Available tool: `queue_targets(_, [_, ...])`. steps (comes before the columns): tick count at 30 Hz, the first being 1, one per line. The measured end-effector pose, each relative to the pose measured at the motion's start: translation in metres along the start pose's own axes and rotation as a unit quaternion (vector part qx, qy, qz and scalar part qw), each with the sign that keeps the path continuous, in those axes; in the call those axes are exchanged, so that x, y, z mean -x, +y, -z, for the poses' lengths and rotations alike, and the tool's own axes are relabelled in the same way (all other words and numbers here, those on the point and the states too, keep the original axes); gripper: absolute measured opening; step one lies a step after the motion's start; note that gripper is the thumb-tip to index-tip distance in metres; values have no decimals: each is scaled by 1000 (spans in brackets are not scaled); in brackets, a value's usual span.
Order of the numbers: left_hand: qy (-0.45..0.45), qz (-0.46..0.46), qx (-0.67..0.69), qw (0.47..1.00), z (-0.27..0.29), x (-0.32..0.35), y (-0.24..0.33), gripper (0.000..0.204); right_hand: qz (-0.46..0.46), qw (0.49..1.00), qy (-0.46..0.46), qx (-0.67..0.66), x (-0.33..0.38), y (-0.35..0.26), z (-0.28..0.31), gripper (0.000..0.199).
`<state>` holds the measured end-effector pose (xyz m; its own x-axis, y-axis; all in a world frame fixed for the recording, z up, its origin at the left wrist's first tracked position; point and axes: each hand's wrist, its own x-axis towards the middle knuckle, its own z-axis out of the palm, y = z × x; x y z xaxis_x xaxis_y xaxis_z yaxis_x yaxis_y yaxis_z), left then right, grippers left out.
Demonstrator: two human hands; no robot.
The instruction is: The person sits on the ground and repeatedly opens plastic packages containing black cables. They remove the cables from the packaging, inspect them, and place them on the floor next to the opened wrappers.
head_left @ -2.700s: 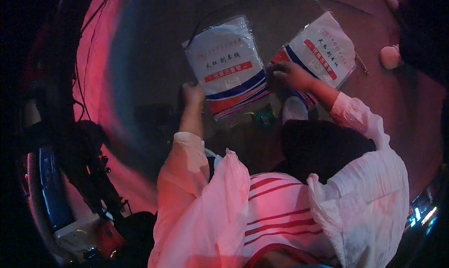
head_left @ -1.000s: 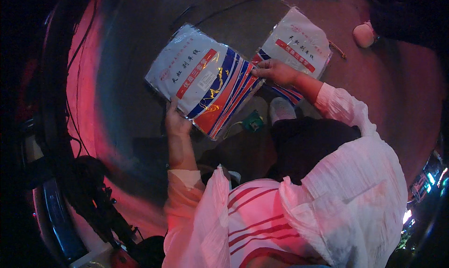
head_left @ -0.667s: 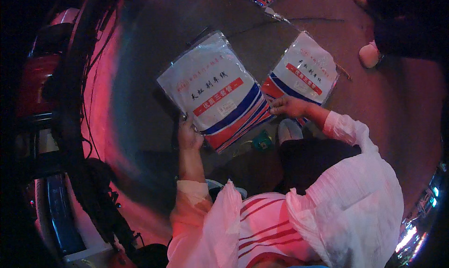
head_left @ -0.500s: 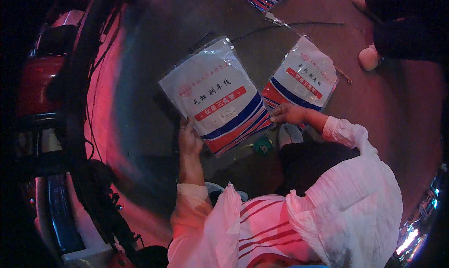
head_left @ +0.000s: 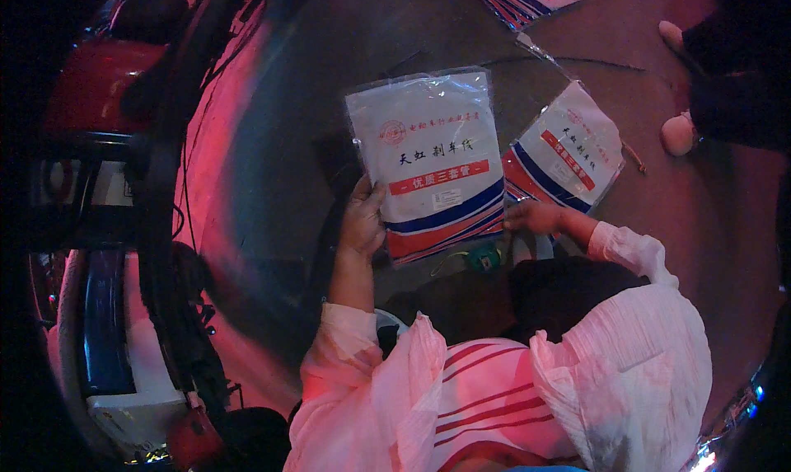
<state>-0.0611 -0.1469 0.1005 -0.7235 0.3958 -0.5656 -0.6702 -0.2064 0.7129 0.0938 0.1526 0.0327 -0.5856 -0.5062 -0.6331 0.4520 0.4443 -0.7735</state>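
1. Head view: your printed pkt (head_left: pixel 428 163) (clear film, white/red/blue) is up front, face to cam, top edge farthest from you; looks lifted off the floor (head_left: pixel 700 225).
2. Handling, my guess: light, thin, bendy; film prob. slick & crinkly. Contents can't be ID'd; nothing suggests fragile. Might sag if held one-sided.
3. Best hold, IMO: opp. side edges, thumbs in front, fingers behind for support; pinching loose film only could slip.
4. Your L hand (head_left: pixel 363 218): closed on pkt's L edge, lower half, thumb side at front; other fingers mostly hidden. L forearm (head_left: pixel 352 278) rises steeply from below.
5. Your R hand (head_left: pixel 535 216): narrow fingertip pinch on lower R corner. R forearm (head_left: pixel 579 227) comes in from the R, angled leftward, past your dark-clad leg (head_left: pixel 577 286).
6. Nearby: 2nd pkt (head_left: pixel 568 146) on floor just beyond R hand, can't tell if touching the held one; sm. green item (head_left: pixel 484 258) below held pkt's bottom edge, type unclear.
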Motion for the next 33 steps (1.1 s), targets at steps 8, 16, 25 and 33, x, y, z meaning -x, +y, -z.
queue_targets(8, [-8, -15, -39, 999, -12, -1, 4, 33, 22, 998, 11, -58, -13, 41, -13, 29])
queue_targets(16, [22, -35, 29, 999, -25, -4, 20, 29, -62, 942, 49, -325, -5, 18, 7, 35])
queue_targets(25, [-34, 45, -240, 969, -34, 8, 52, 30, 248, 772, 570, 131, 8, -99, 92, 31])
queue_targets(33, [-131, 171, -375, 902, -41, 12, 55, 29, 135, 966, 195, -99, 8, -114, 87, 20])
